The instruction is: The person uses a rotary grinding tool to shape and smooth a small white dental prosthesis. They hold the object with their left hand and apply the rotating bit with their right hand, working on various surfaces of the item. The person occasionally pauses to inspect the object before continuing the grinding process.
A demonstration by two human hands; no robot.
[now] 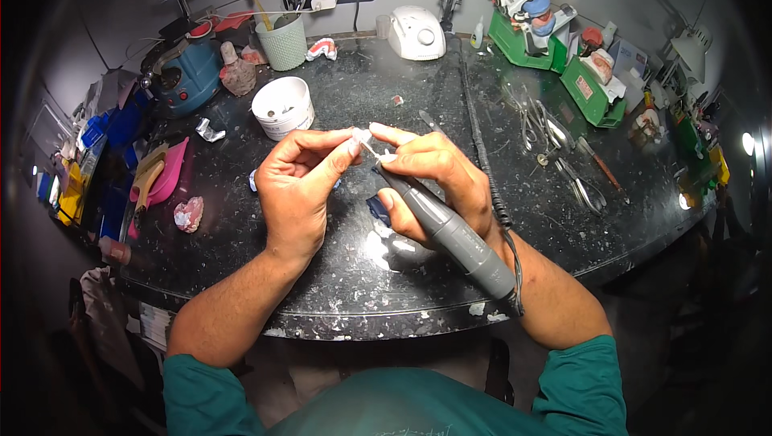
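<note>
Dark worktop point(338, 291), hands mid-bench, edge near.

Open room lies at the centre of the dark speckled worktop point(450, 58), under and just around the left hand point(299, 187) and right hand point(426, 174), and along the near edge, where only pale crumbs and smears lie. To the far left a white cup point(283, 106), a ribbed pale green pot point(285, 42) and a blue machine point(186, 74) close the way. On the left, a pink dish point(167, 174) and a pink lump point(189, 214) sit near the rim. A coiled black cable point(481, 142) runs from far to near just right of the hands. Beyond it, metal pliers and scissors point(555, 150) are strewn about, with green boxes point(591, 90) behind them. A white unit point(416, 32) stands far centre.
</note>
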